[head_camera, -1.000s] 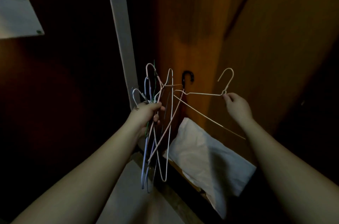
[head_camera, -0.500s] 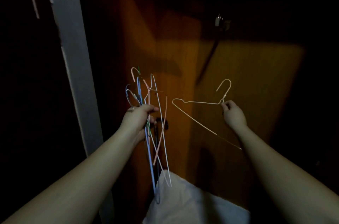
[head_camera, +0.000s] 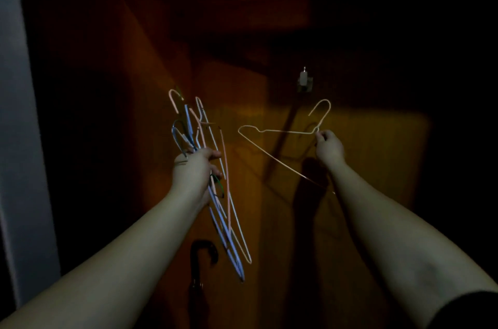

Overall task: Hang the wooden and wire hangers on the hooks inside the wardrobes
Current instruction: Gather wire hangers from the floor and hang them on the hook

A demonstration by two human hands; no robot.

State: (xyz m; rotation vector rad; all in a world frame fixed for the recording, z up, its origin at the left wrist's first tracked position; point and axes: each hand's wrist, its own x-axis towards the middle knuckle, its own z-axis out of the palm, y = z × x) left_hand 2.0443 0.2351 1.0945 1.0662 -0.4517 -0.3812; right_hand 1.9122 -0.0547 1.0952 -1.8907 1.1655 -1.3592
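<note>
The right hand (head_camera: 329, 147) has its fingers pinched tight at the neck of a single pale wire hanger (head_camera: 283, 145), just under the hanger's curled top, so this grip is closed on the wire. The hanger is held out in the air, its top pointing up and its shoulder reaching left, with the long lower wire slanting down towards the right forearm. Just above and a little left of that curled top, a small metal hook (head_camera: 304, 80) is fixed to the wooden back panel (head_camera: 377, 167) of the wardrobe; hanger and hook are near each other but apart. The left hand (head_camera: 195, 169) is curled round a bunch of wire hangers (head_camera: 223, 215) in pink, blue, white and green, their tops fanned above the fist and their bodies trailing down below it. Beneath the bunch, the dark curved handle of an umbrella (head_camera: 200, 250) shows. A pale door edge (head_camera: 18, 140) runs down the far left.
</note>
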